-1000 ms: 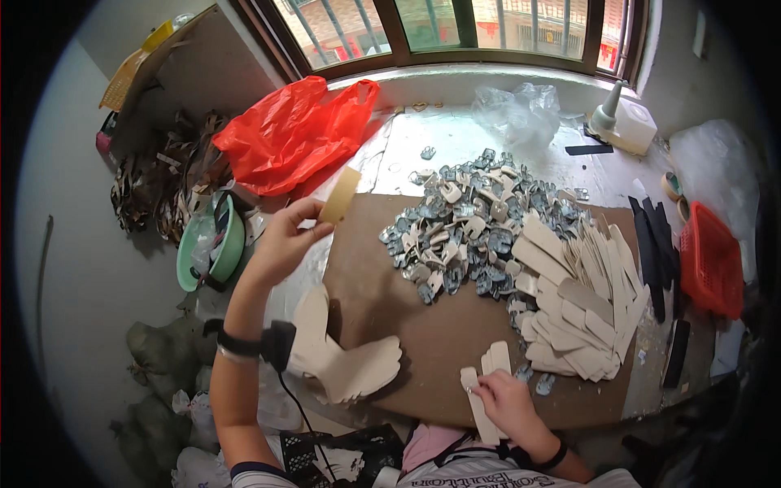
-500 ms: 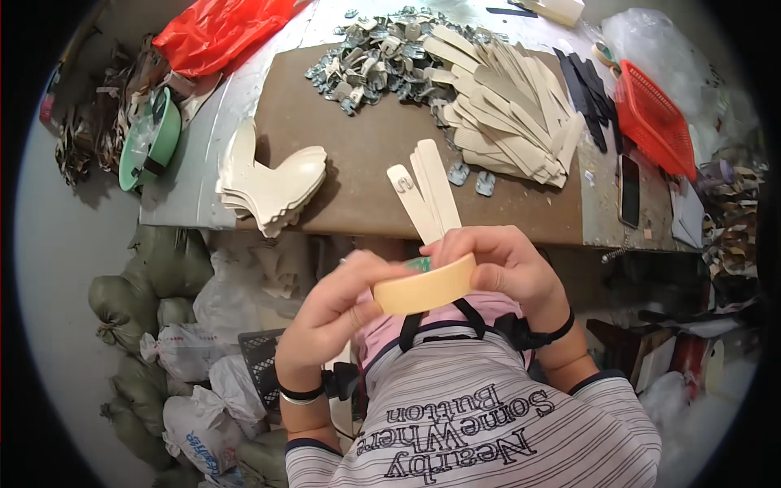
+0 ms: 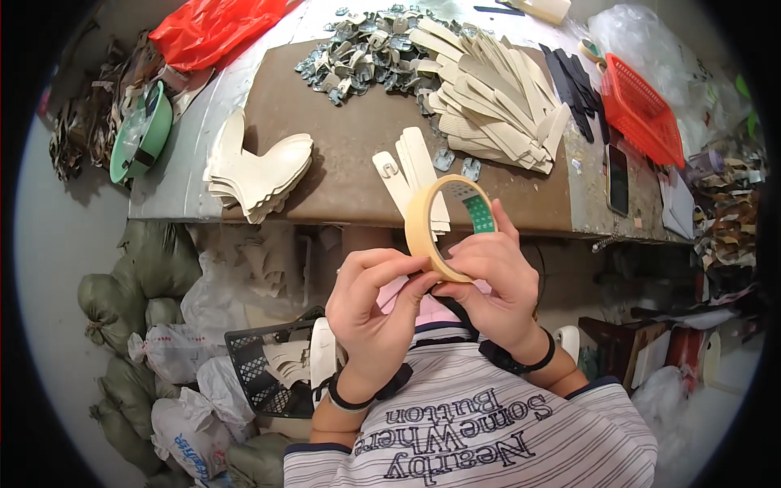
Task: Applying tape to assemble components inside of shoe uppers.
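Note:
A roll of pale yellow masking tape point(image 3: 421, 224) with a green inner core is held upright in front of me, just off the table's near edge. My right hand point(image 3: 498, 276) grips its lower right side, thumb at the bottom and fingers behind and inside the ring. My left hand point(image 3: 370, 301) pinches at the roll's lower left edge with thumb and forefinger; whether a loose tape end lies between them is too small to tell. Behind the roll, a few cream strips point(image 3: 416, 167) lie on the table, one with a metal buckle point(image 3: 389, 168) on it.
Cream strips point(image 3: 496, 106) are heaped beside many metal buckles point(image 3: 366, 53) on the brown mat point(image 3: 325, 191). Stacked cream curved pieces point(image 3: 259, 167) lie left. A red basket point(image 3: 643, 110), phone point(image 3: 617, 179), black strips point(image 3: 576, 93) and green bowl point(image 3: 142, 134) flank them. Sacks point(image 3: 134, 305) and a black crate point(image 3: 260, 370) stand below.
The tape roll has turned from lying flat to standing upright, its ring now facing me. My left hand has shifted right and down, pinching its lower edge; my right hand has slid lower.

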Demonstrator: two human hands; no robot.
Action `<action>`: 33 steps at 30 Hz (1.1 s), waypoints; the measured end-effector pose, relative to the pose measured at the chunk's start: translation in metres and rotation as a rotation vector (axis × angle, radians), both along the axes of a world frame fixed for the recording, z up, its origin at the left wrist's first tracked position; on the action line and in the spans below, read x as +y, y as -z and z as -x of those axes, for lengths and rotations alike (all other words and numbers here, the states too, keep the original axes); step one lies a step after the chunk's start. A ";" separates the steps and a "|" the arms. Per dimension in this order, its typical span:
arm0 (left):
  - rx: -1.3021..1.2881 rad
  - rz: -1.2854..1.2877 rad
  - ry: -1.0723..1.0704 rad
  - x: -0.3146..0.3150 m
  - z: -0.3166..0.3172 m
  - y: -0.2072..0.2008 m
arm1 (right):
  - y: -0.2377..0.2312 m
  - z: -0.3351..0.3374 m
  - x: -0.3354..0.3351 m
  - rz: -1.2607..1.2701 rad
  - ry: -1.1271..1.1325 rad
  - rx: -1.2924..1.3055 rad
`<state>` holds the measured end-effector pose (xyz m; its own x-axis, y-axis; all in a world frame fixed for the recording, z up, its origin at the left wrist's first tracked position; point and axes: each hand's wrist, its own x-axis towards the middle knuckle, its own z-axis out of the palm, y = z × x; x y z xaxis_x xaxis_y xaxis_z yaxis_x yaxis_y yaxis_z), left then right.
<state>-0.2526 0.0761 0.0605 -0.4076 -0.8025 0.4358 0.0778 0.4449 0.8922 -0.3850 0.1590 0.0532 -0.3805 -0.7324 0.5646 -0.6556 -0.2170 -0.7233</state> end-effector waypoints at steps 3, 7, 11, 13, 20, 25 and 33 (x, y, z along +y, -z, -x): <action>0.057 -0.044 0.002 -0.003 0.003 0.005 | 0.002 -0.001 -0.001 0.030 0.055 0.082; 0.003 -0.001 0.029 -0.011 0.003 0.008 | 0.006 -0.005 -0.005 0.035 0.083 0.094; -0.022 0.090 0.076 -0.014 0.006 0.014 | 0.006 -0.007 -0.011 0.027 0.117 0.081; 0.068 -0.025 0.074 -0.008 0.007 0.016 | 0.005 -0.006 -0.012 0.046 0.096 0.119; 0.122 -0.044 0.023 -0.017 0.000 0.013 | 0.002 -0.010 -0.016 0.036 0.124 0.232; -0.076 0.006 0.128 -0.025 0.000 0.004 | 0.000 -0.008 -0.024 0.046 0.149 0.284; 0.078 0.002 0.070 -0.027 0.004 0.004 | -0.005 -0.006 -0.022 0.092 0.133 0.303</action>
